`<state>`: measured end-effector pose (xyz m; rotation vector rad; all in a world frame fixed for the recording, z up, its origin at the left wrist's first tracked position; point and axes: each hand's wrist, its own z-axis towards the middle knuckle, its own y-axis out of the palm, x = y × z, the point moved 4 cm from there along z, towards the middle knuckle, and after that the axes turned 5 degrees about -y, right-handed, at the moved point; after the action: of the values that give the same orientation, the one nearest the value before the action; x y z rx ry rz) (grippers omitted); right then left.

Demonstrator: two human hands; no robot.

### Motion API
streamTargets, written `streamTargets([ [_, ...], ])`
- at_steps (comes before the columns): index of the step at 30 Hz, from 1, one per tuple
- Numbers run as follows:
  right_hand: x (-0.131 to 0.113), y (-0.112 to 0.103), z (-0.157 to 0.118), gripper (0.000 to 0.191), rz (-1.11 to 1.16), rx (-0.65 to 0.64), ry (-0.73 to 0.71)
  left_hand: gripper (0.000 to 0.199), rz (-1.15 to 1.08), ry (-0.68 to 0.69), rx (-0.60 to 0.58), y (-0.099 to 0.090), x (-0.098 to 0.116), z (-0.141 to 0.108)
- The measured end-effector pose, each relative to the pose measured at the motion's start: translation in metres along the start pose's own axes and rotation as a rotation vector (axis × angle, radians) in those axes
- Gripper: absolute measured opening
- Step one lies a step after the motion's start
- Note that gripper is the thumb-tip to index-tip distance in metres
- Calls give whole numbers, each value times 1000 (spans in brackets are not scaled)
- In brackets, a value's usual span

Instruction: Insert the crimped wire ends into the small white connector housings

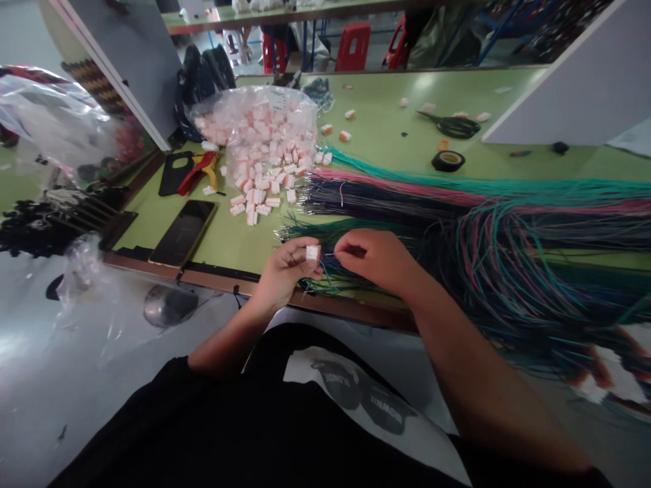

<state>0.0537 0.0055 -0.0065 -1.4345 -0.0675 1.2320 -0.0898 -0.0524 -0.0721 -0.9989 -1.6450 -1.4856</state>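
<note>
Green workbench [376, 102], left fingers [305, 242] around white connector [312, 253], black shirt [203, 420] reading "BLONDE"

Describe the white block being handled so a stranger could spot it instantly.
At the green table's near edge, below and right of the plastic bag of similar blocks, is the person's left hand. It grips the small white block: unlike those lying by the bag, this one is held.

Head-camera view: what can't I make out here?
In the head view:
White connector in the left hand: its openings are too small to count.
Right hand: whatever it pinches is too small and blurred to identify.
Teal wires: far ends cut off by the right edge.
Plastic bag: label too blurred to read.
</note>
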Motion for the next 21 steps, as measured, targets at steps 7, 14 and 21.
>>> streamTargets([
  [7, -3, 7, 1, 12, 61, 6, -19, 37, 6, -3, -6, 0, 0, 0],
  [14, -2, 10, 0, 13, 114, 14, 14, 37, -8, -13, 11, 2, 2, 0],
  [21, -6, 12, 1, 12, 52, 41, -3, 36, -10, -22, 6, 1, 1, 0],
])
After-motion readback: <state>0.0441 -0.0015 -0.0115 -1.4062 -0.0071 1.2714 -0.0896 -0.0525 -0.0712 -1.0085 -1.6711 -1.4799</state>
